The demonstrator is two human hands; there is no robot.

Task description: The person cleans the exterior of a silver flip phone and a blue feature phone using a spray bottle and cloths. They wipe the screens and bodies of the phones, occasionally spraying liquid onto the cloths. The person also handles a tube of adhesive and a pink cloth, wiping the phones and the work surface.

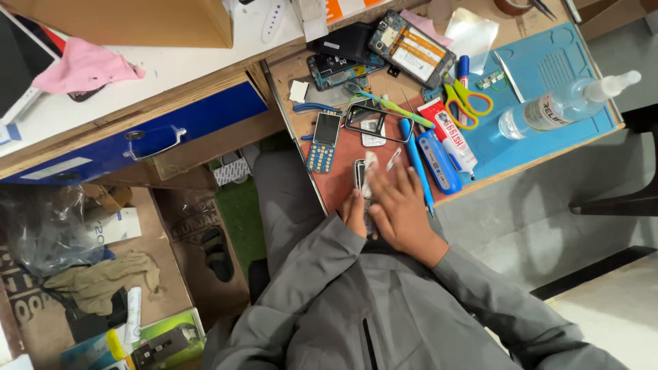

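Work board (343, 188) lay across the lap, crowded. Beyond the hands: a small keypad phone (323, 142) with blue keys, an empty dark phone frame (377, 123), blue-handled pliers (314, 107), and two opened phones with bare boards (411, 46) at the far edge. To the right of the hands a blue pen-shaped tool (416, 164) lay lengthwise, just beside a blue rectangular case (439, 161) and a red-and-white glue tube (449, 135). Yellow-handled scissors (466, 101) rested on the edge of the blue work mat (548, 68); a clear spray bottle (565, 104) lay on its side across that mat. At left, a desk with a blue drawer (137, 137) and a pink cloth (82, 68) on top. The small phone part (361, 179) sat near the board's near edge, mostly covered by both hands; only its dark upper end showed. Left hand (354, 212) was curled, gripping the part's lower end. Right hand (397, 205) lay palm down with fingers extended, pressing a white wipe (370, 171) against the part. Both grey sleeves came in from below, forearms converging over the board.
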